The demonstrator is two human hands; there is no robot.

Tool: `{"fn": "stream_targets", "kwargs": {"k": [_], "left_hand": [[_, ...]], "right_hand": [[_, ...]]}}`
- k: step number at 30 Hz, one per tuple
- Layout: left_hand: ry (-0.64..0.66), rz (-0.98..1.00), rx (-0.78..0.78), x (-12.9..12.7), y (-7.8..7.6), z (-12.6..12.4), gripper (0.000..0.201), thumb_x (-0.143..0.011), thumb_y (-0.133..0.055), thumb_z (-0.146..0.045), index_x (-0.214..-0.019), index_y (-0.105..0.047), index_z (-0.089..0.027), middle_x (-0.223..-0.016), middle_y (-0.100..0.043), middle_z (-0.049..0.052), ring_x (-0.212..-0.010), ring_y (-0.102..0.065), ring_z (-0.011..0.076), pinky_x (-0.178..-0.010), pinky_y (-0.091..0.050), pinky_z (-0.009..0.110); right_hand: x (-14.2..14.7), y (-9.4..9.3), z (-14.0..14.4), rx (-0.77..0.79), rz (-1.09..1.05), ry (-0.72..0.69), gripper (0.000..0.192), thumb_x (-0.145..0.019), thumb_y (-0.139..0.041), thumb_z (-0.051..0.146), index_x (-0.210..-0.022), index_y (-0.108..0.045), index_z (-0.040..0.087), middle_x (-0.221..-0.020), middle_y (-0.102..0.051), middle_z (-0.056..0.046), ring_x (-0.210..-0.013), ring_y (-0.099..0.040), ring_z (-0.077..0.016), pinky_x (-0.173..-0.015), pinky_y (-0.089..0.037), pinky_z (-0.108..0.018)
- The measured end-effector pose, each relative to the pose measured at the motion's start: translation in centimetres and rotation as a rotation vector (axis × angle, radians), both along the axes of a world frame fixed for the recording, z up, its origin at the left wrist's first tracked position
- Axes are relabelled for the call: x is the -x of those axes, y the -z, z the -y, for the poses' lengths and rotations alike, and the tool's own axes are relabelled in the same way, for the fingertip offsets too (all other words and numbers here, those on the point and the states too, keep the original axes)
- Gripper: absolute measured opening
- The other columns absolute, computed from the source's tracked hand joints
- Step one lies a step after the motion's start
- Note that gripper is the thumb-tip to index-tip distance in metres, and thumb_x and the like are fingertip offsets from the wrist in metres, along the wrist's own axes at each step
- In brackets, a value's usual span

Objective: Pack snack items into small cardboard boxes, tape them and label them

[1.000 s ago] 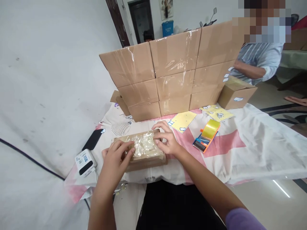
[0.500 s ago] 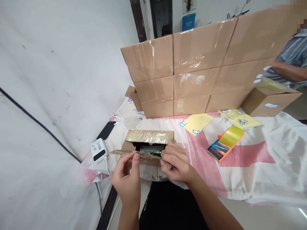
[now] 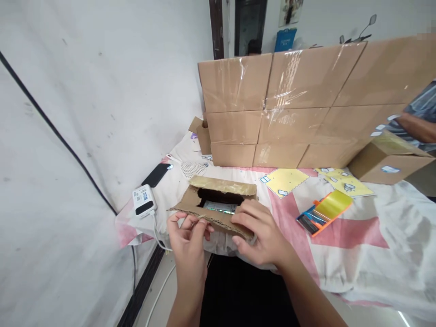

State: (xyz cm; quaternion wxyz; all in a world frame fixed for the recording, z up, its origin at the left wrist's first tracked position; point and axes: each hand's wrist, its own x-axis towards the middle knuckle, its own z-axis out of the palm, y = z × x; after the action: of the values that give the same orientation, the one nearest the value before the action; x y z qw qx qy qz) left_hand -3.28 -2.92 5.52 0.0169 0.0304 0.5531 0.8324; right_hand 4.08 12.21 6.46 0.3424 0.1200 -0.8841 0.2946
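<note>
A small cardboard box (image 3: 223,185) lies in front of me with its flaps raised. Through the gap between the flaps, a packaged item with a shiny strip (image 3: 220,207) shows inside; its kind I cannot make out. My left hand (image 3: 189,234) pinches the left part of the near flap (image 3: 218,220) between thumb and fingers. At that flap's right end, my right hand (image 3: 260,231) has its fingers over the top and its thumb below the edge. The box's lower front is partly hidden by the hands and flap.
Stacked taped cartons (image 3: 293,104) stand behind. To the right are an orange tape dispenser (image 3: 325,213), yellow sheets (image 3: 284,181) and an open carton (image 3: 391,159). A white device (image 3: 143,200), black phone (image 3: 156,175) and fly swatter (image 3: 192,169) lie left. A person's arm (image 3: 418,127) shows far right.
The near flap leans further toward me, showing more of the box's inside. My right thumb has moved away from its fingers. The whole view has shifted, with the scene sitting further right.
</note>
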Motion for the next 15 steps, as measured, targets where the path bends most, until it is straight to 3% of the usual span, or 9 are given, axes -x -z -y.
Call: {"fn": "stream_targets", "kwargs": {"k": [5, 10, 15], "left_hand": [[0.051, -0.077, -0.007, -0.1, 0.4, 0.0, 0.044, -0.076, -0.075, -0.022, -0.1, -0.039, -0.024, -0.073, -0.061, -0.006, -0.061, -0.059, 0.0095, -0.063, -0.048, 0.021], [0.115, -0.166, 0.001, 0.2, 1.0, 0.4, 0.045, -0.079, -0.077, -0.026, -0.1, -0.037, -0.025, -0.074, -0.061, -0.004, -0.069, -0.061, 0.0121, -0.067, -0.047, 0.021], [0.121, -0.189, -0.056, 0.2, 1.3, 0.2, 0.043, -0.082, -0.075, -0.025, -0.1, -0.036, -0.026, -0.077, -0.059, -0.005, -0.077, -0.061, 0.0119, -0.074, -0.047, 0.022]], "right_hand": [[1.4, -5.7, 0.6, -0.115, 0.507, 0.05, 0.023, -0.093, -0.06, 0.041, -0.099, -0.066, 0.019, -0.092, -0.065, -0.004, -0.082, -0.058, -0.018, -0.067, -0.036, -0.029], [4.5, -8.2, 1.2, -0.291, 0.618, -0.125, 0.022, -0.097, -0.05, 0.025, -0.082, -0.064, 0.017, -0.083, -0.067, -0.003, -0.076, -0.057, -0.0147, -0.061, -0.03, -0.026], [4.9, -10.3, 2.6, -0.589, 0.708, -0.036, 0.021, -0.092, -0.052, 0.015, -0.073, -0.061, 0.016, -0.07, -0.063, -0.004, -0.059, -0.049, -0.0132, -0.052, -0.023, -0.027]]}}
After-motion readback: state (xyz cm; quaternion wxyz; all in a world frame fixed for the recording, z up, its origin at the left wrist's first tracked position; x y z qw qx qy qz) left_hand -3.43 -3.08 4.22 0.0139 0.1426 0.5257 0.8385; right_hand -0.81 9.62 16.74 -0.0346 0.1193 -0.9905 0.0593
